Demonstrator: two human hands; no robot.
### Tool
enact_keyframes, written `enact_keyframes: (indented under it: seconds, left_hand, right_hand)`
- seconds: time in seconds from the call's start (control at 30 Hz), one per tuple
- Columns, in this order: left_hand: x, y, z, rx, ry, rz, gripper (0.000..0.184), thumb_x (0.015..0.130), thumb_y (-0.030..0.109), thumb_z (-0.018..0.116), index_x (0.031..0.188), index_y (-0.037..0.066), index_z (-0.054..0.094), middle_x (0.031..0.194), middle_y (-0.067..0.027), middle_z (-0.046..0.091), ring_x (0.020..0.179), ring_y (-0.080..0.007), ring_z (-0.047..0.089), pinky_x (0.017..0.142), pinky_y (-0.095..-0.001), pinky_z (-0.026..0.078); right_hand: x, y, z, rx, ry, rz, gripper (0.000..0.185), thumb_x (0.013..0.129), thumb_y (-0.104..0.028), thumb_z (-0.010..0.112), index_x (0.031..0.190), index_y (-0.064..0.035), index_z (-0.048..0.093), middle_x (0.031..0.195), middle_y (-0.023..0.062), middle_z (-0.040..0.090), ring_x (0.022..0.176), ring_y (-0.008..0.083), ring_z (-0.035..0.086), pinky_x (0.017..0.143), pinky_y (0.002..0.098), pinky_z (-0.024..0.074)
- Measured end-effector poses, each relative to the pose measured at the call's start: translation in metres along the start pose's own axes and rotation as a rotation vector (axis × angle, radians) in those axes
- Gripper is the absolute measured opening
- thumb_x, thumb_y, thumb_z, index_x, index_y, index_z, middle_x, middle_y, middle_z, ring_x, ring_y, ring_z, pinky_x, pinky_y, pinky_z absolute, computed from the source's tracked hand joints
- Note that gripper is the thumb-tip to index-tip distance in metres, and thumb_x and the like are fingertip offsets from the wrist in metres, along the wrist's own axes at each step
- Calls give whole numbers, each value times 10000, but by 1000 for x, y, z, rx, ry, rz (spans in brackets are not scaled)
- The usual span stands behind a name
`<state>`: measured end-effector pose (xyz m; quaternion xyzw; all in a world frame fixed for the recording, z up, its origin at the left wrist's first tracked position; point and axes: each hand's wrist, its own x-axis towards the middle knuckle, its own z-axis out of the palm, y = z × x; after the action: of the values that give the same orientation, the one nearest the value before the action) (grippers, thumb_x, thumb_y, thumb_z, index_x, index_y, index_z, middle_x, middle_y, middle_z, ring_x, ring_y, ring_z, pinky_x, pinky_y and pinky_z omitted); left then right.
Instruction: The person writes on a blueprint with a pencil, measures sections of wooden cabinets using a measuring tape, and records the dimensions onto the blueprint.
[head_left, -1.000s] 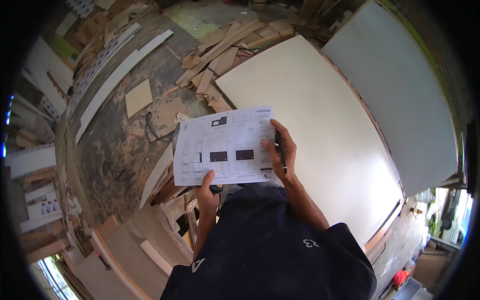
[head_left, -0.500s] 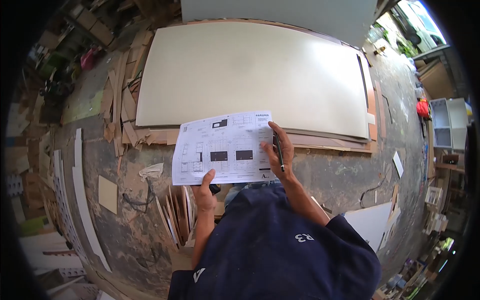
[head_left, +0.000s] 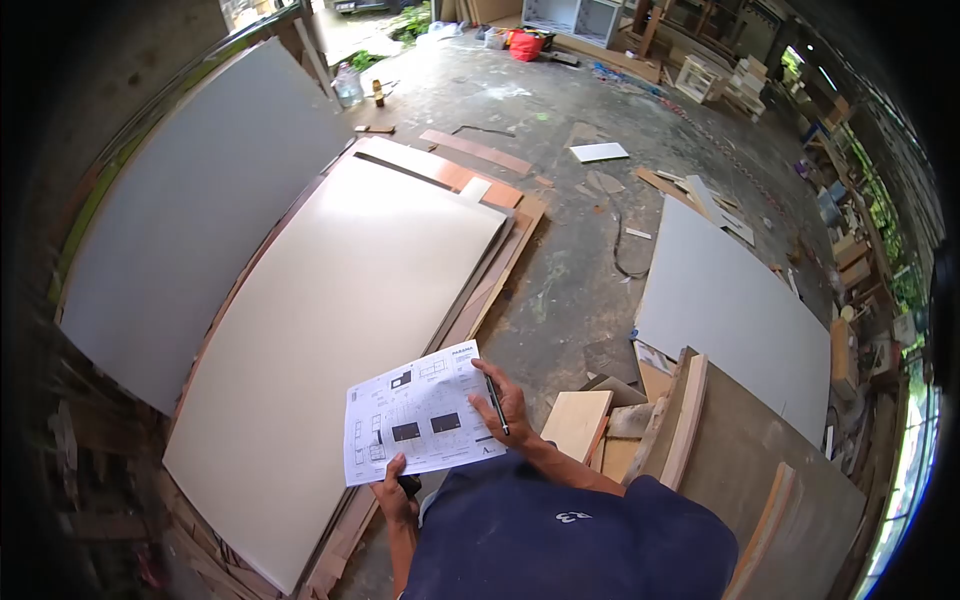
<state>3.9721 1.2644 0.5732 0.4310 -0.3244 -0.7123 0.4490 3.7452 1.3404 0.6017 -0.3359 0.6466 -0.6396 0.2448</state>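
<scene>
A printed sheet of technical drawings (head_left: pixel 415 455) is held up in front of me by both hands. My left hand (head_left: pixel 393 492) is closed on its lower left edge, thumb on top. A small black object (head_left: pixel 410 484) shows by that palm; its kind is hidden. On the right edge, my right hand (head_left: pixel 515 408) pinches the sheet and also keeps a dark pen (head_left: pixel 496 406) lying along the fingers. Just beyond the sheet lies a stack of large boards topped by a cream panel (head_left: pixel 320 290).
A tall grey panel (head_left: pixel 200 220) leans at the left. At right are a white board (head_left: pixel 735 310) and wooden planks (head_left: pixel 690 420) close to my arm. A red bag (head_left: pixel 525 45) sits far back, and scraps and a black cable (head_left: pixel 617 235) lie on the floor.
My view and body have turned right, so the board stack now runs diagonally at left and the white board and planks show at right. Both hands keep their hold on the sheet.
</scene>
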Motion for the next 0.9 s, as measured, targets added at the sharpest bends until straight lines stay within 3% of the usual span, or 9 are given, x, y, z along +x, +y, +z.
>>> enact_keyframes:
  seconds: [0.1, 0.2, 0.33, 0.4, 0.5, 0.67, 0.77, 0.87, 0.9]
  left_hand:
    - [11, -35, 85, 85, -86, -168, 456, 849, 43, 667, 1281, 0, 527, 1020, -85, 651, 773, -172, 649, 616, -297, 549]
    - [63, -8, 193, 174, -259, -250, 488, 831, 90, 725, 1267, 9, 522, 999, -84, 639, 758, -165, 640, 572, -291, 539]
    - [95, -21, 274, 337, -366, -414, 520, 825, 100, 738, 1281, 11, 505, 1014, -93, 639, 778, -177, 644, 606, -307, 550]
    - [119, -48, 285, 316, -406, -411, 504, 816, 68, 757, 1265, -25, 549, 1094, -114, 658, 987, -205, 643, 893, -336, 526]
    - [157, -74, 339, 303, -496, -505, 505, 814, 70, 759, 1265, -16, 550, 1111, -106, 653, 1008, -219, 634, 913, -348, 512]
    - [223, -129, 449, 347, -580, -466, 490, 817, 61, 757, 1256, -17, 553, 1124, -105, 649, 1030, -223, 627, 919, -345, 503]
    - [275, -150, 539, 355, -642, -400, 464, 828, 44, 748, 1245, -29, 558, 1129, -108, 652, 1005, -219, 636, 901, -338, 511]
    - [310, -159, 619, 382, -775, -461, 455, 853, 59, 702, 1263, -35, 532, 1108, -125, 664, 1024, -241, 658, 906, -368, 540]
    - [324, -169, 640, 394, -772, -476, 455, 853, 59, 702, 1263, -35, 532, 1108, -125, 664, 1024, -241, 658, 906, -368, 540]
  right_hand:
    - [21, 13, -94, -9, 122, 13, 547, 876, 24, 637, 1399, 39, 477, 1227, 159, 615, 1123, 177, 596, 988, 300, 462]
    - [94, -30, -143, -30, 235, 69, 554, 877, 16, 635, 1404, 44, 468, 1213, 162, 618, 1102, 178, 603, 987, 303, 461]
    - [129, -13, -196, 17, 432, 37, 554, 874, 5, 637, 1400, 53, 468, 1221, 158, 603, 1097, 178, 599, 989, 307, 456]
    - [135, -2, -202, 32, 559, 40, 556, 864, 13, 636, 1393, 59, 472, 1230, 156, 599, 1125, 185, 592, 997, 315, 456]
    - [165, 12, -230, 80, 661, 90, 555, 857, 15, 640, 1385, 61, 477, 1245, 158, 591, 1130, 188, 591, 1002, 317, 455]
    - [258, 52, -305, -35, 709, 68, 540, 856, -26, 658, 1362, 67, 491, 1221, 165, 600, 1119, 205, 600, 993, 328, 462]
    - [334, 68, -355, -194, 701, 141, 506, 878, -86, 663, 1335, 69, 513, 1205, 204, 616, 1137, 256, 610, 987, 353, 469]
    - [393, 73, -401, -578, 690, 28, 474, 933, -170, 611, 1331, 67, 511, 1187, 292, 613, 1094, 448, 613, 958, 461, 483]
    - [413, 70, -414, -575, 693, 47, 474, 933, -170, 611, 1331, 67, 511, 1187, 292, 613, 1094, 448, 613, 958, 461, 483]
